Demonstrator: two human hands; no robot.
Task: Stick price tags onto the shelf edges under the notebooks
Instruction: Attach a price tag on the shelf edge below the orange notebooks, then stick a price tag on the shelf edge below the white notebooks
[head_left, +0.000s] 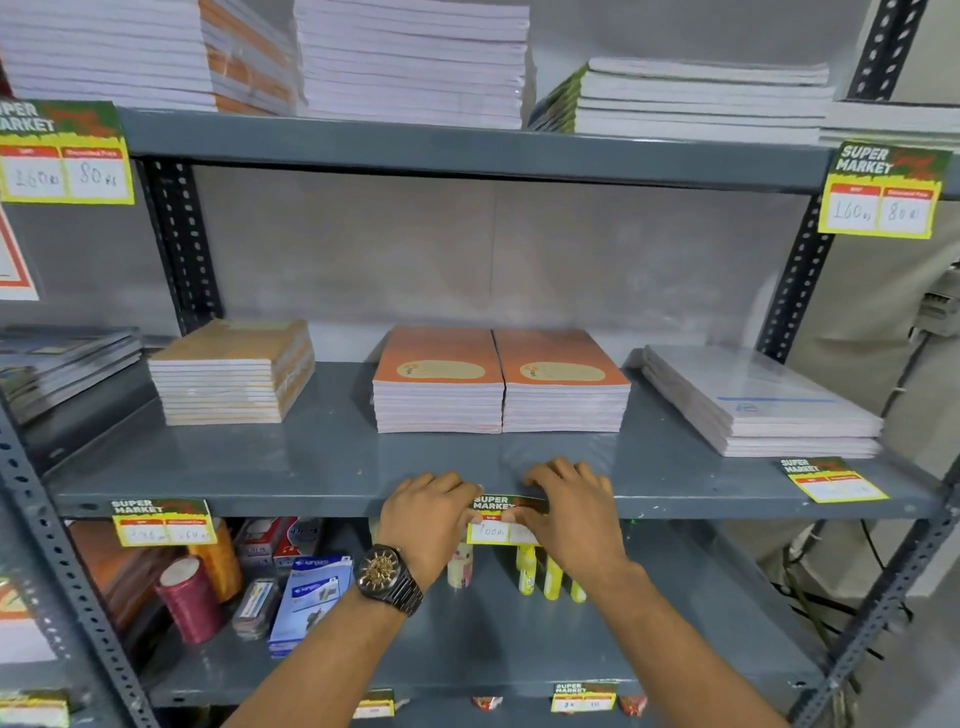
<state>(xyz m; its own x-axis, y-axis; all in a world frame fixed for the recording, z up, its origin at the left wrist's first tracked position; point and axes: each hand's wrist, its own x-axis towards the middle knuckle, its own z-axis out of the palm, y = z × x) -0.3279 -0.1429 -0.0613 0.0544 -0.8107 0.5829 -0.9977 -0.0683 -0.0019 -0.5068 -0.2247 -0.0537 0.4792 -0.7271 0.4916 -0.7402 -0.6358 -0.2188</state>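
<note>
Head view: we press a price tag (501, 521) against the front edge of the middle shelf (291, 501), under the orange notebooks (501, 382). Left hand (428, 512) and right hand (571, 512) each pinch one end, grip closed on it. Neighbouring tags (163, 521) read "SUPER MARKET"; the one near the right corner (831, 480) lies flat on the shelf, apparently unstuck.

Price tag (503, 522) ends hidden under both hands (431, 512), prices blurred
</note>
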